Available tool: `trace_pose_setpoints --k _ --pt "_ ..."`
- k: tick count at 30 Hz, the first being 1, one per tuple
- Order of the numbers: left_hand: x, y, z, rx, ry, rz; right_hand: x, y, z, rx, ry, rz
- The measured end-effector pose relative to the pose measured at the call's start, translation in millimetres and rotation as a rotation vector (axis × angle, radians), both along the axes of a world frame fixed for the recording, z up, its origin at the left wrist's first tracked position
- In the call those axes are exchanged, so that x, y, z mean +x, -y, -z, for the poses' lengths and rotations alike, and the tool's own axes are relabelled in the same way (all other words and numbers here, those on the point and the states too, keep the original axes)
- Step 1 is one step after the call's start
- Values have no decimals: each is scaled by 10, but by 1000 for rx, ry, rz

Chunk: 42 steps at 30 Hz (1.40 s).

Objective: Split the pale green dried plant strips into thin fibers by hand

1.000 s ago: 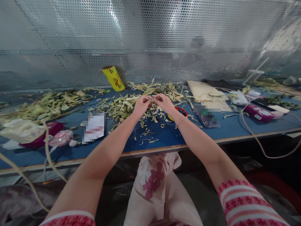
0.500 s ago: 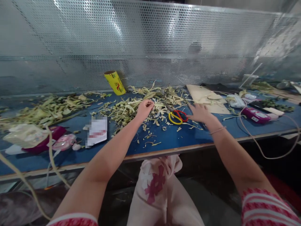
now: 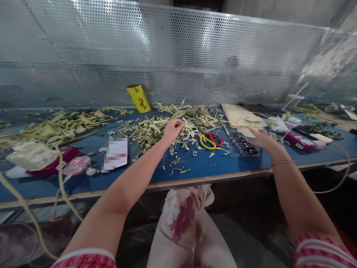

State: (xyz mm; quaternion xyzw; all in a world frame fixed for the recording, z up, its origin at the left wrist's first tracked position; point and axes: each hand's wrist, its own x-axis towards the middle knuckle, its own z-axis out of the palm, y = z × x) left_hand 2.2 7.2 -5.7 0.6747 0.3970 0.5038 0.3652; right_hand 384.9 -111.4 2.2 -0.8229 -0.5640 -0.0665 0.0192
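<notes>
My left hand (image 3: 174, 128) is closed in a pinch over a heap of dried leaf scraps (image 3: 150, 132); what its fingertips hold, if anything, is too small to make out. To its right lie scissors (image 3: 212, 140) with one yellow and one red handle, blades partly among the scraps. My right hand (image 3: 262, 138) has its fingers stretched out at the right edge of a dark phone (image 3: 244, 144) with a lit screen, lying on the blue table. Just beyond that hand is a piece of tan cardboard (image 3: 237, 114).
A yellow tube (image 3: 138, 98) leans near the perforated metal screen (image 3: 111, 56). A blurred white device (image 3: 115, 154) lies left of my left arm. Purple gadgets (image 3: 302, 141) and cables sit at the right. More leaves (image 3: 67, 124) cover the table's left side.
My right hand has moved right, away from the scissors, uncovering the phone. My left hand has stayed pinched in nearly the same place.
</notes>
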Motion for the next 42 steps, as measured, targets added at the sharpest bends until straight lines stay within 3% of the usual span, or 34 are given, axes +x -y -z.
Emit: trace_pose_setpoints --k 2,5,8,11,14,16,18,21,26,29,33,37,42 --pt "1 6 -9 -8 0 5 -238 -6 -113 8 -15 -30" --pt "-5 13 -21 -2 -11 -7 -815 -80 -231 12 -59 -267" --pt "-7 30 -34 -15 -9 -18 -1438 -236 -236 -48 -83 -491" --pt "-1 53 -54 -31 11 -20 -1927 -458 -184 -31 -136 -578" --pt "-1 65 -79 -35 22 -59 -2233 -703 -141 12 -348 -701" --pt "-6 61 -90 -21 14 -86 -2342 -831 -108 -30 -623 -898" --pt "-10 47 -85 -12 16 -89 -2384 -904 -61 90 -857 -886" --pt "-10 11 -43 -28 25 -45 -2353 -930 23 208 -971 -762" --pt "-14 -35 32 20 -39 16 -2255 -934 87 254 -1153 -652" --pt "1 -21 34 -27 19 69 -2245 -970 102 261 -1190 -638" --pt "33 23 17 -128 102 135 -2263 -1004 120 264 -1045 -674" --pt "15 15 23 -112 97 154 -2134 -860 20 240 -637 -683" --pt "-1 -36 33 -139 138 103 -1383 -405 -303 -100 -289 -536"
